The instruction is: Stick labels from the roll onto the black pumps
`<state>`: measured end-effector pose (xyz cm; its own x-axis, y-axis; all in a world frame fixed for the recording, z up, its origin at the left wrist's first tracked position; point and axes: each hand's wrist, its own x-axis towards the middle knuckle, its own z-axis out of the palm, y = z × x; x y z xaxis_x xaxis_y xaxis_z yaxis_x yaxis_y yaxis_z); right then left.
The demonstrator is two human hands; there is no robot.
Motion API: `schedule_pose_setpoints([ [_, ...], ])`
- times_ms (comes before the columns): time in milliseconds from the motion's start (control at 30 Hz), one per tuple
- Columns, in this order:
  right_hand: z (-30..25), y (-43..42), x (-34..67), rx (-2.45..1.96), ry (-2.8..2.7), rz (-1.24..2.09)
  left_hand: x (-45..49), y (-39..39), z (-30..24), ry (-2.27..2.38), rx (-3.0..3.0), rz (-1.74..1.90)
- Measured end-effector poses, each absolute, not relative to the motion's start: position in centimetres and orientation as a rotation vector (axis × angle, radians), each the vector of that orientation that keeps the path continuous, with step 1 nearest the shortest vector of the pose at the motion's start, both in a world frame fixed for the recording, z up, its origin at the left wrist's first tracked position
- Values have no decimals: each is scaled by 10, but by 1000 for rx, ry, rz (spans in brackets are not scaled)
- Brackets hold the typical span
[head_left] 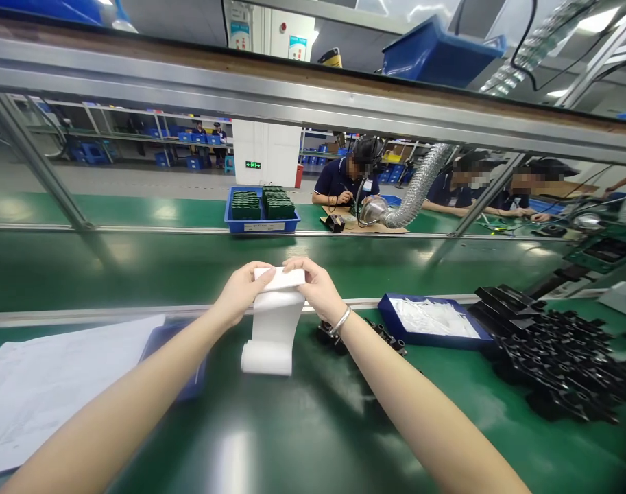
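Both of my hands hold the upper end of a white strip of paper or cloth (278,317) out in front of me, over the green bench. My left hand (243,291) pinches the left edge of its folded top, thumb in front. On the right edge, my right hand (317,287) grips the same folded part, its fingers curled over the top; a silver bangle sits on that wrist. The strip hangs down to a loose roll (266,358) at its lower end. I cannot tell whether the roll touches the bench. Black parts (389,336) lie partly hidden behind my right forearm.
A blue tray of white pieces (485,335) and a heap of black parts (564,357) lie to the right. White sheets (60,384) and a blue folder (192,384) are left. Beyond stands a blue bin (235,225) of green boards; co-workers (338,177) sit opposite. A metal rail (313,103) crosses overhead.
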<state>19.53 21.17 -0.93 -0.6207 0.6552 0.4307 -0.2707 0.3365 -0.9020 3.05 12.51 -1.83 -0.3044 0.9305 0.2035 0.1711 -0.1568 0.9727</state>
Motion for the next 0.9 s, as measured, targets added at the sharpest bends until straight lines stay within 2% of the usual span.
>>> schedule_pose_setpoints([
  [100,-7,205,201,-328,-1792,1711,28,125,-17,1517,1362,1587],
  [167,-10,204,200,-373,-1759,1802,27,125,-16,1616,1466,1629],
  [367,-19,213,187,-320,-1742,1463,33,123,-17,1664,1373,1558],
  [633,-19,209,194,-395,-1733,1644,29,125,-17,1567,1576,1583],
  [900,-28,213,186,-420,-1730,1375,33,122,-18,1782,1531,1464],
])
